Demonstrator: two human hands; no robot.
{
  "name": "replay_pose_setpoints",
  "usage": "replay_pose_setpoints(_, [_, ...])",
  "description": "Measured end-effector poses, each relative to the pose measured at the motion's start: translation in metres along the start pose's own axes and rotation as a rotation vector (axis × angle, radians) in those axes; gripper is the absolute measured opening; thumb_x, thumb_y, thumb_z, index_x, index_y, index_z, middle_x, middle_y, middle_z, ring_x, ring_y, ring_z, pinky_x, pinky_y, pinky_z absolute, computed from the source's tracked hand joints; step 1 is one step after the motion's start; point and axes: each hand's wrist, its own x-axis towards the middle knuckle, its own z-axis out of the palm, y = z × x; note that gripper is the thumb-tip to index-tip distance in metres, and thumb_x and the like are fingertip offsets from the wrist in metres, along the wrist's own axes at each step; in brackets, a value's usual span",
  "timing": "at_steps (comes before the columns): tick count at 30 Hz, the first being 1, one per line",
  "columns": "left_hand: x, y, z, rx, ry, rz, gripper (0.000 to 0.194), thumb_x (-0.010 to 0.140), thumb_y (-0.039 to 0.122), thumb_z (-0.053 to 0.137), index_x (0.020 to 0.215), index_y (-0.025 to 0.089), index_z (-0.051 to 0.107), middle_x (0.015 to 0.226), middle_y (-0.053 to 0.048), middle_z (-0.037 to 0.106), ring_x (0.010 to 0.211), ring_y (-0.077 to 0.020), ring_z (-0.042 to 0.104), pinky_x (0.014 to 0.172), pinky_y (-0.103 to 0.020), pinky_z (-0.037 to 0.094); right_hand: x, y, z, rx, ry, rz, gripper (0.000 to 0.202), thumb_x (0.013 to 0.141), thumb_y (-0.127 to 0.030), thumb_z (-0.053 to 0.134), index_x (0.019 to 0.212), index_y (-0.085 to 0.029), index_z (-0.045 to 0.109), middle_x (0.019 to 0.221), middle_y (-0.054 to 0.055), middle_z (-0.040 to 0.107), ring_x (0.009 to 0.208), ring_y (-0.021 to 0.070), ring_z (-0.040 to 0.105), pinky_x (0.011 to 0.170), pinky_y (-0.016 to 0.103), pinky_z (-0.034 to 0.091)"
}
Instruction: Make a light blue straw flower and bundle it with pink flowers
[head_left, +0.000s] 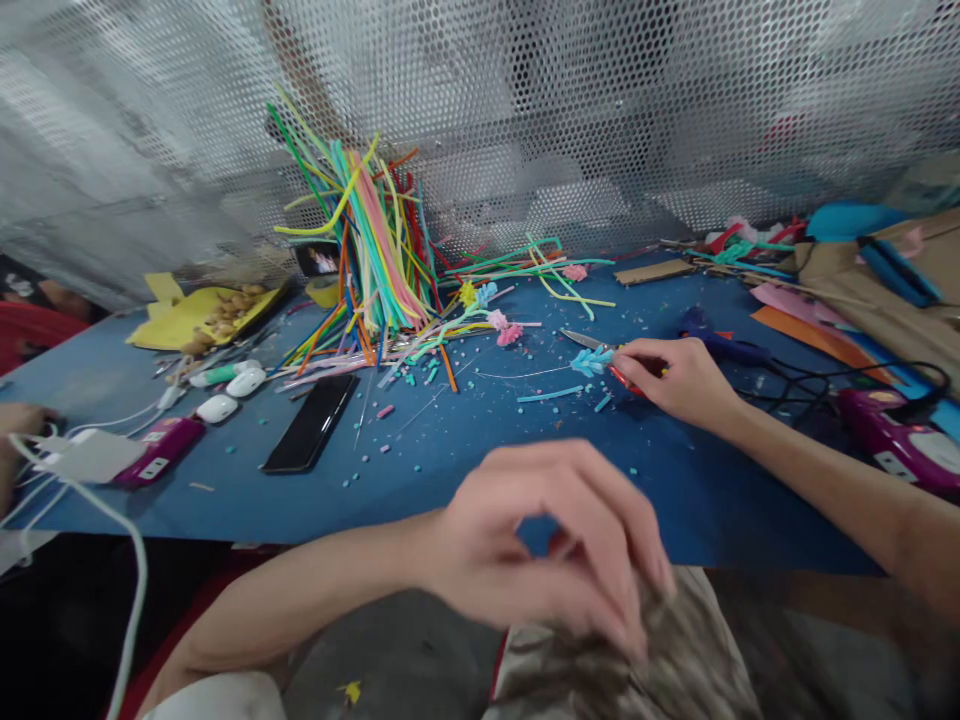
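My right hand (679, 375) is closed at the red handle of a pair of scissors (581, 338), whose blades point left. Right at its fingertips is a fluffy light-blue pipe-cleaner piece (591, 361); a thin bare wire runs left from it. Whether the fingers also touch that piece, I cannot tell. A straight blue pipe-cleaner length (550, 394) lies just below. My left hand (547, 540), blurred, hovers over the table's front edge with thumb and fingers curled together; anything between them is hidden.
A bundle of colourful pipe cleaners (382, 240) stands at the back. A black phone (311, 425) lies left, near white cables and a purple power strip (159, 450). A blue glue gun (724, 345) with a black cord lies right. Another person's hand (22, 425) shows at far left.
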Motion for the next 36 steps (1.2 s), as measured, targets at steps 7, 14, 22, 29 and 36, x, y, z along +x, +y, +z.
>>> replay_pose_setpoints(7, [0.049,-0.058,-0.020,-0.207,0.384,-0.251,0.028,0.092,0.047,0.069,0.087,0.020,0.068,0.092,-0.006,0.072,0.083,-0.0151,0.065,0.068,-0.029,0.053,0.001,0.000,0.000,0.016,0.012,0.012,0.028,0.095,-0.043,0.056,0.089,-0.023,0.075,0.076,0.001,0.076,0.061,0.0174,0.066,0.060,0.031,0.050])
replay_pose_setpoints(14, [0.036,-0.128,-0.027,-0.019,0.575,-0.396,0.033,0.085,0.052,0.074,0.089,0.019,0.074,0.083,-0.003,0.071,0.070,-0.0127,0.059,0.059,-0.027,0.045,-0.001,0.001,0.001,0.032,0.016,0.011,0.029,0.096,-0.044,0.056,0.087,-0.023,0.074,0.079,0.002,0.076,0.062,0.0173,0.064,0.061,0.031,0.049])
replay_pose_setpoints(22, [0.025,-0.134,-0.023,-0.005,0.538,-0.434,0.032,0.080,0.050,0.079,0.086,0.018,0.076,0.081,-0.003,0.073,0.053,-0.0070,0.045,0.050,-0.024,0.035,-0.001,-0.004,0.001,0.058,-0.018,-0.001,0.030,0.096,-0.044,0.055,0.083,-0.023,0.073,0.069,0.000,0.071,0.056,0.0151,0.058,0.056,0.030,0.047])
replay_pose_setpoints(29, [0.022,-0.129,-0.015,0.109,0.423,-0.390,0.028,0.086,0.047,0.074,0.087,0.019,0.074,0.082,-0.002,0.074,0.053,-0.0078,0.046,0.052,-0.025,0.036,0.000,-0.004,-0.002,0.059,-0.030,-0.001,0.029,0.096,-0.043,0.056,0.084,-0.023,0.074,0.073,0.000,0.074,0.059,0.0158,0.061,0.058,0.031,0.048])
replay_pose_setpoints(36, [0.023,-0.122,-0.019,0.579,0.354,-0.118,0.023,0.097,0.041,0.063,0.109,0.024,0.072,0.109,-0.005,0.074,0.100,-0.0188,0.065,0.095,-0.038,0.048,-0.005,-0.004,-0.004,0.064,0.079,0.004,0.026,0.094,-0.042,0.059,0.087,-0.026,0.079,0.077,0.003,0.077,0.071,0.0226,0.072,0.061,0.033,0.054])
